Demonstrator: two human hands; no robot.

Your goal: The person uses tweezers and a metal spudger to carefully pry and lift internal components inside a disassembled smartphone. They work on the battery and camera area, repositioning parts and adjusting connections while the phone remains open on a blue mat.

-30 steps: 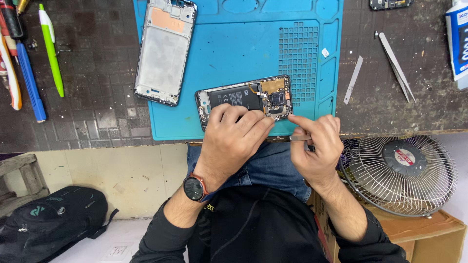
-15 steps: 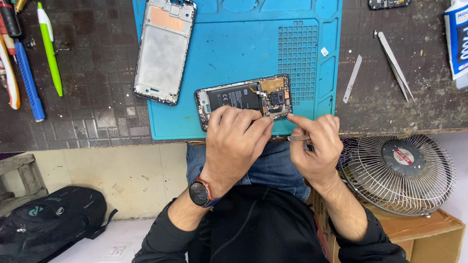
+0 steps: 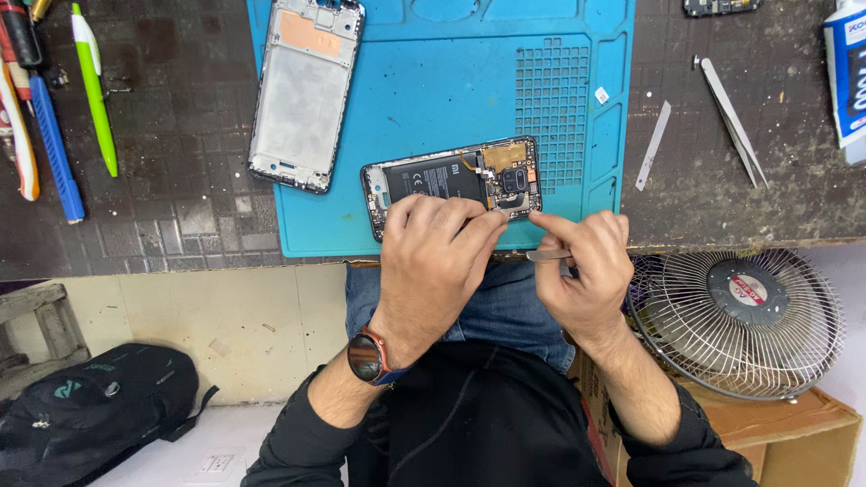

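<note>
We see an opened phone w/ its back off, battery and boards showing, lying flat on the blue work mat near the mat's front edge; our left hand rests fingers curled on the phone's near long edge, pressing it down, not wrapped round it; our right hand sits just right of the phone at the mat's front edge, fingers closed on a thin metal tool, its tip pointing toward the phone's camera end; we can't tell if the tip touches the phone. A smartwatch is on the left wrist.

Rel. to the mat: a bare phone frame lies at its left rear, part over the edge; left of the mat, well apart, a green pen and a blue pen; right of the mat, a flat metal strip and tweezers on the dark bench; below the mat's right front corner, off the bench, a wire-cage fan on a cardboard box; far below-left, a black backpack on the floor.
</note>
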